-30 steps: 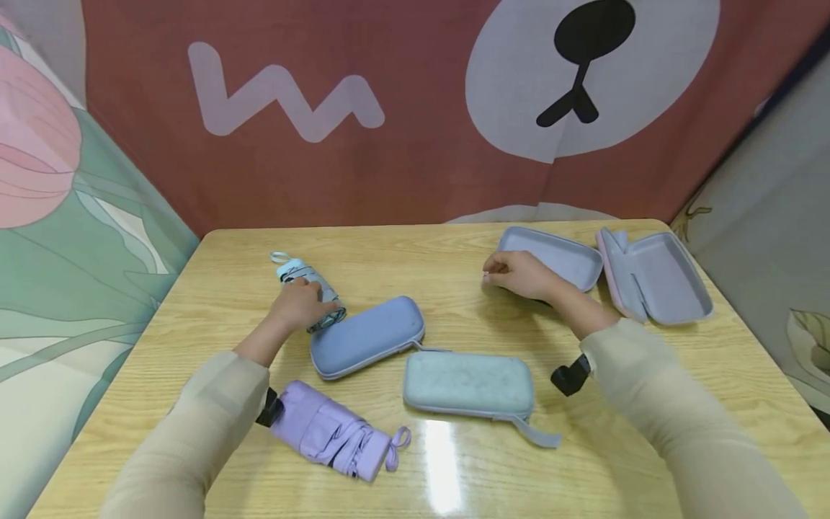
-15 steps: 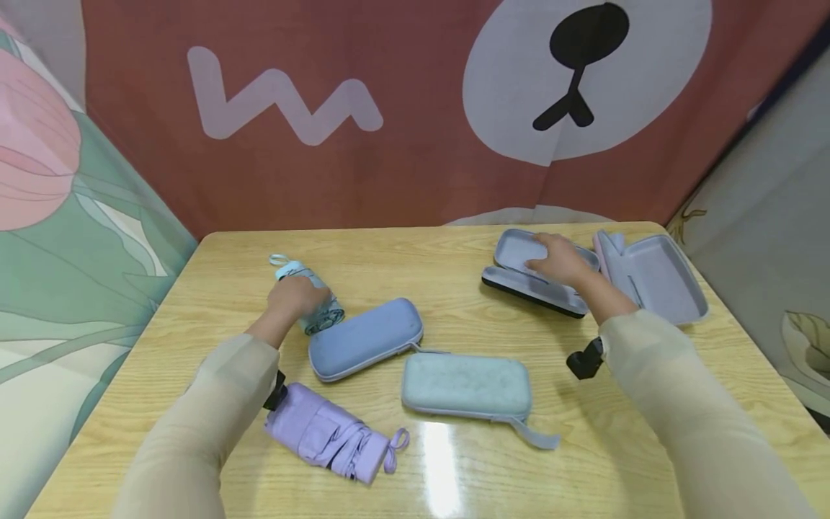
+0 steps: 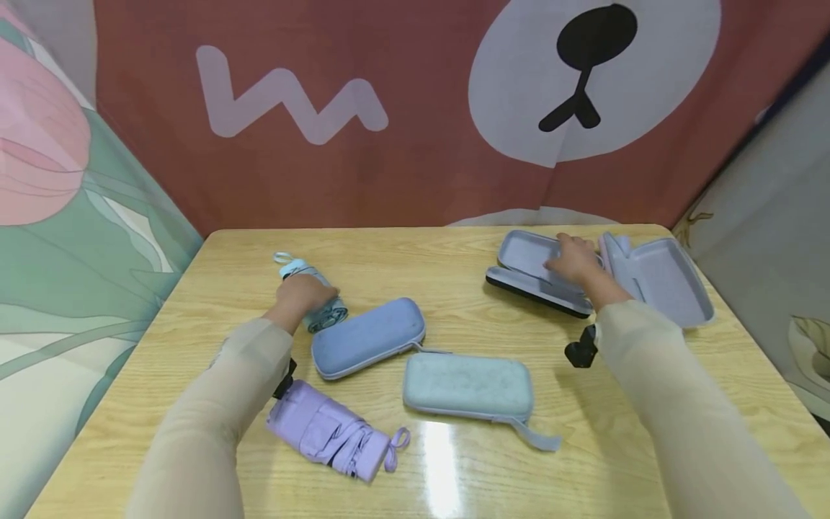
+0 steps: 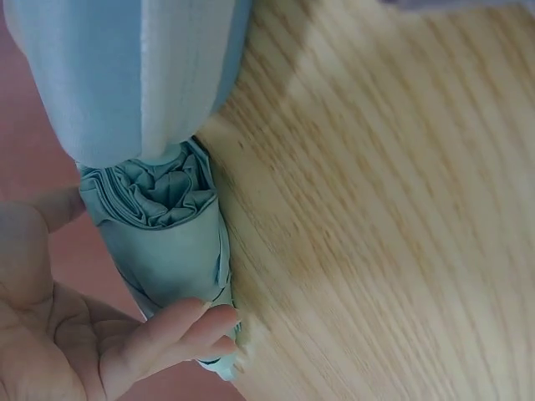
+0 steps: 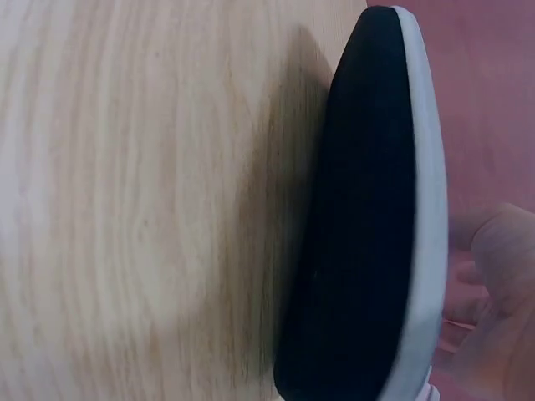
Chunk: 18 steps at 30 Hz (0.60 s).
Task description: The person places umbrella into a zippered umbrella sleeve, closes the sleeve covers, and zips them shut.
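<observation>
My left hand (image 3: 301, 292) rests over a teal folded umbrella (image 3: 327, 313), which lies at the back left with its pale blue end and loop pointing away. In the left wrist view its straight fingers (image 4: 180, 334) lie along the rolled cloth, and the thumb is at the other side. My right hand (image 3: 573, 259) reaches into an open hard case (image 3: 528, 250) at the back right. This case has a grey lining and a black outside (image 5: 359, 209). The fingers look loosely spread behind the raised edge in the right wrist view, and the case partly hides them.
A blue hard zip case (image 3: 366, 339) touches the teal umbrella's near end. The pale green case (image 3: 467, 386) with a strap lies at the centre. A purple folded umbrella (image 3: 331, 432) is nearer, under the left forearm. Another open grey-lined case (image 3: 674, 281) lies far right.
My right hand has moved right and back from the left edge of the black case to inside it. The case now shows its two halves spread. The left hand has shifted slightly on the umbrella.
</observation>
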Each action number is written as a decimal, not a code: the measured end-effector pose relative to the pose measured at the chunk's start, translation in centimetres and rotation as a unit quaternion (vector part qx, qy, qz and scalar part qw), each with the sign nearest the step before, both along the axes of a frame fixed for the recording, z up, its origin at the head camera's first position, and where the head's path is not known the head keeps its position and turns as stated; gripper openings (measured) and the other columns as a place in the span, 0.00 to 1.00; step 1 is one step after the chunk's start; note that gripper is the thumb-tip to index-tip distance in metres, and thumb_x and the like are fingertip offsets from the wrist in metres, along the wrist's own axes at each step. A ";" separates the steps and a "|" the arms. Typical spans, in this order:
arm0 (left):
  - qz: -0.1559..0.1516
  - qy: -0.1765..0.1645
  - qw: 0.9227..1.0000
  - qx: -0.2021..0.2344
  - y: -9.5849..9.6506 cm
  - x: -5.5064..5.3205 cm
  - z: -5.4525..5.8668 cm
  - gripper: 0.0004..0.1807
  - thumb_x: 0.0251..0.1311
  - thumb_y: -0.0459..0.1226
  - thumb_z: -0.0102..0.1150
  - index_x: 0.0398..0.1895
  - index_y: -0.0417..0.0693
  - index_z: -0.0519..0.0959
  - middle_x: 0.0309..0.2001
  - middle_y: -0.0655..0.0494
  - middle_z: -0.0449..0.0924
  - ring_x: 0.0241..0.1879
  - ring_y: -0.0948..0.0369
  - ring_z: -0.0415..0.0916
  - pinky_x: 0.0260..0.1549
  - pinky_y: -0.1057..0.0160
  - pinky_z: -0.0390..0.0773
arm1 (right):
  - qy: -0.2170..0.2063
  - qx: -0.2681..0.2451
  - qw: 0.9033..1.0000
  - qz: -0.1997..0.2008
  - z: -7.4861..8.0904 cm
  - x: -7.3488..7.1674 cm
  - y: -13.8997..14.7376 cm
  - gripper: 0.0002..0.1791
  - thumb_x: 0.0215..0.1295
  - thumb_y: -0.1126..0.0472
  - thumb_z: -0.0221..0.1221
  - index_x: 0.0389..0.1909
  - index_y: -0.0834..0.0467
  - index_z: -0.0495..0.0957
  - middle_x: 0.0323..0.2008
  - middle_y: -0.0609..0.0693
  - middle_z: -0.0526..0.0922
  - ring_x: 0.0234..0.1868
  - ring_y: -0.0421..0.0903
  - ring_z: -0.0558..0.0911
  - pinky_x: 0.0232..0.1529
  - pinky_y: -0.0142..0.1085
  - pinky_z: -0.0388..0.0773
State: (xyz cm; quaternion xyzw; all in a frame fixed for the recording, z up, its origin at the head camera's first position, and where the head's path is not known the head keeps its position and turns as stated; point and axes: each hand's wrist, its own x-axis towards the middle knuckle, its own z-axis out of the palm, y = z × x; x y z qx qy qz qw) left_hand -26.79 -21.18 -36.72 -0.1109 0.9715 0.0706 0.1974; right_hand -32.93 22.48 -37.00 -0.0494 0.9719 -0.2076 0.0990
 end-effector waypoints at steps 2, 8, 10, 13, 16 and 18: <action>-0.001 0.000 1.000 -0.001 0.1 -0.1 0.0 0.36 0.54 0.57 0.40 0.45 0.29 0.72 0.47 0.36 0.70 0.43 0.48 0.69 0.34 0.54 0.71 | 0.010 0.019 1.000 -0.001 -0.1 -0.3 0.3 0.38 0.57 0.58 0.51 0.61 0.73 0.45 0.56 0.75 0.51 0.55 0.71 0.48 0.52 0.58 0.48; -0.016 -0.006 1.000 0.004 -0.1 -0.4 0.2 0.33 0.53 0.55 0.44 0.43 0.32 0.74 0.43 0.40 0.73 0.36 0.53 0.71 0.27 0.59 0.72 | 0.022 0.079 0.997 0.007 -0.1 -0.8 0.7 0.33 0.56 0.60 0.49 0.56 0.77 0.52 0.51 0.76 0.59 0.51 0.71 0.55 0.52 0.55 0.48; -0.018 -0.006 1.000 0.009 -0.3 -0.6 0.1 0.33 0.52 0.55 0.45 0.43 0.32 0.74 0.42 0.41 0.73 0.36 0.53 0.71 0.27 0.59 0.71 | 0.023 0.101 0.995 0.004 0.1 -0.7 0.8 0.31 0.56 0.61 0.46 0.55 0.78 0.53 0.49 0.76 0.61 0.50 0.70 0.58 0.52 0.55 0.50; -0.021 -0.004 1.000 0.020 -0.6 -0.8 0.1 0.33 0.50 0.55 0.47 0.42 0.31 0.73 0.42 0.41 0.73 0.37 0.53 0.70 0.30 0.58 0.71 | 0.033 0.126 0.991 -0.007 0.3 -0.5 0.8 0.26 0.56 0.65 0.43 0.53 0.77 0.56 0.45 0.76 0.65 0.47 0.70 0.61 0.51 0.55 0.54; -0.030 -0.006 0.999 0.041 -0.9 -1.1 0.2 0.34 0.50 0.54 0.50 0.45 0.29 0.71 0.43 0.38 0.72 0.40 0.50 0.69 0.36 0.55 0.70 | 0.035 0.135 0.990 -0.018 0.5 -0.3 0.8 0.22 0.55 0.67 0.40 0.50 0.75 0.61 0.42 0.74 0.67 0.45 0.70 0.62 0.48 0.55 0.58; -0.033 -0.011 0.997 0.066 -1.2 -1.3 0.3 0.38 0.51 0.52 0.51 0.52 0.26 0.63 0.48 0.35 0.67 0.45 0.46 0.66 0.42 0.53 0.67 | 0.029 0.132 0.990 -0.028 0.7 -0.1 0.7 0.22 0.55 0.67 0.40 0.50 0.75 0.61 0.43 0.74 0.66 0.46 0.70 0.61 0.47 0.56 0.58</action>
